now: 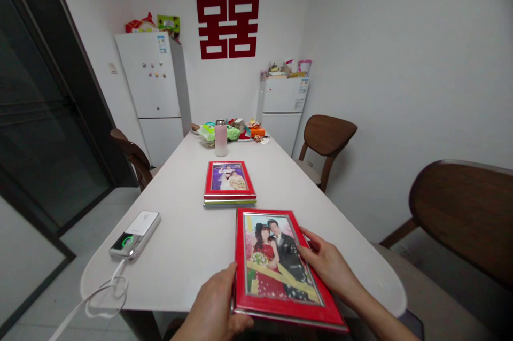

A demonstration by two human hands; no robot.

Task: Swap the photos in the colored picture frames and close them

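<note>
A red picture frame [280,261] with a photo of a couple, one in a red dress and one in a dark suit, is held face up over the near edge of the white table. My left hand [216,301] grips its lower left side, the thumb along the edge. On its right side my right hand [326,261] is closed, with fingertips reaching onto the front. Just beyond lies a stack of frames [230,180]; the top one is red with a purple-toned photo, and a green edge shows beneath it.
A power bank [135,235] with a white cable [102,293] rests at the table's left. Farther back stand a pink bottle [220,138] and snack packages [208,131]. Wooden chairs [329,135] flank the white table [176,255]; two white fridges [150,74] stand behind.
</note>
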